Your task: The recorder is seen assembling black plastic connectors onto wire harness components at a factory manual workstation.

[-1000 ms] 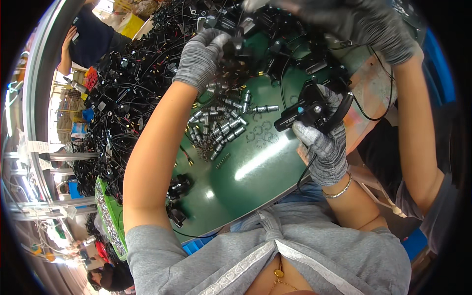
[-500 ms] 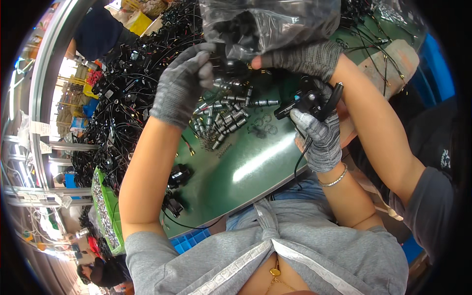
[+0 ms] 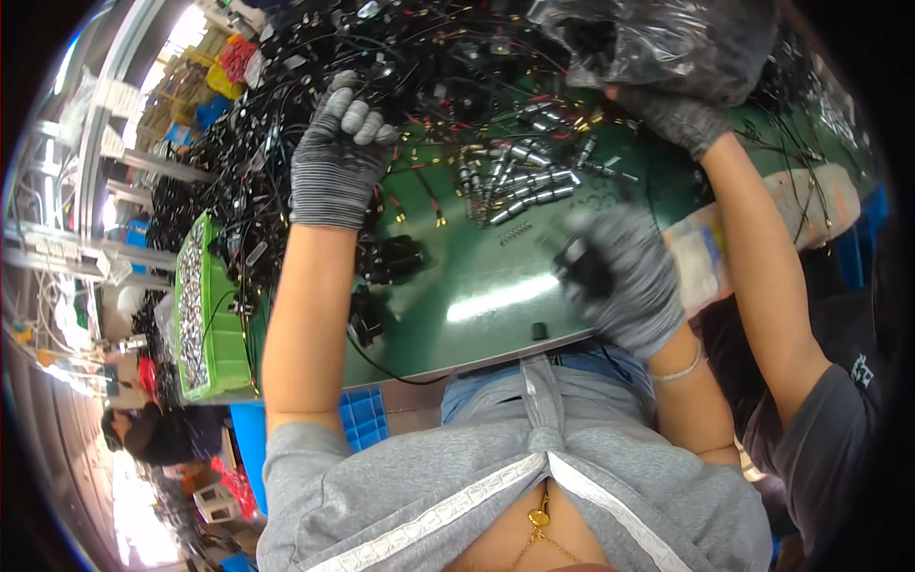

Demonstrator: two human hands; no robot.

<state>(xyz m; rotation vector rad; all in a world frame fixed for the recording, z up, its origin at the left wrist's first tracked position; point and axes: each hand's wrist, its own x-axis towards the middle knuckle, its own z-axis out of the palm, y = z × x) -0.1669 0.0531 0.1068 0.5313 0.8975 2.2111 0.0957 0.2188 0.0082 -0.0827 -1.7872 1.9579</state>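
Observation:
My left hand (image 3: 343, 157), in a grey knit glove, is over the near side of a heap of black cabled parts (image 3: 253, 167). Its fingers are curled, and whatever they may hold is hidden. My right hand (image 3: 634, 276), also gloved and smeared by motion, grips a black cabled part (image 3: 586, 272) above the table's front right. A small black cap (image 3: 539, 331) lies by the table edge below it. Between my hands lie several silvery metal cylinders (image 3: 534, 186), with a coil spring (image 3: 516, 233) in front of them.
At the right, another person's gloved hand (image 3: 681, 119) is at a dark plastic bag (image 3: 667, 48). Black parts (image 3: 391, 259) lie beside my left forearm. A green bin (image 3: 217, 353) of small metal pieces stands left. A clear bag (image 3: 698, 262) lies on the table's right edge.
My left hand has moved from beside the plastic bag leftward to the heap. My right hand has turned and come nearer with the black part. The small cap now shows. The view has shifted.

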